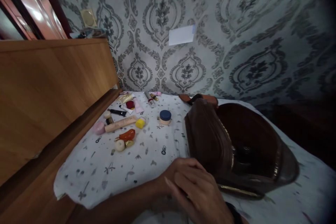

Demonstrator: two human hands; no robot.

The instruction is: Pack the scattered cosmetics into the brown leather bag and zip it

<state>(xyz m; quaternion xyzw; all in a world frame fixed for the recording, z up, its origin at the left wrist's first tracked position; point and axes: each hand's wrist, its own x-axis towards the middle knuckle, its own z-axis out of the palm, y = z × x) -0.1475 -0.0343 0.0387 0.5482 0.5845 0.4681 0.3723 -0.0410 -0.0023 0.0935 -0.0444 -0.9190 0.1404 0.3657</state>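
Note:
Both hands rest together at the lower middle of the view. My right hand [198, 189], with a dark band on its wrist, lies closed over my left hand [181, 164]. The left one is curled beneath it, its fingers partly hidden, and no object shows in either. Just right of them stands an unzipped dark brown bag [203, 136] with a gold zipper and a dark interior. A small jar with a blue lid [165, 115] sits on the patterned white sheet [147, 168], beyond the hands.
Left on the sheet lie a beige tube [120, 124], an orange item [127, 135], a yellow item [140, 123], a black tube [117, 112] and several other small cosmetics. A wooden panel [52, 91] borders the left; a patterned wall [160, 56] stands behind.

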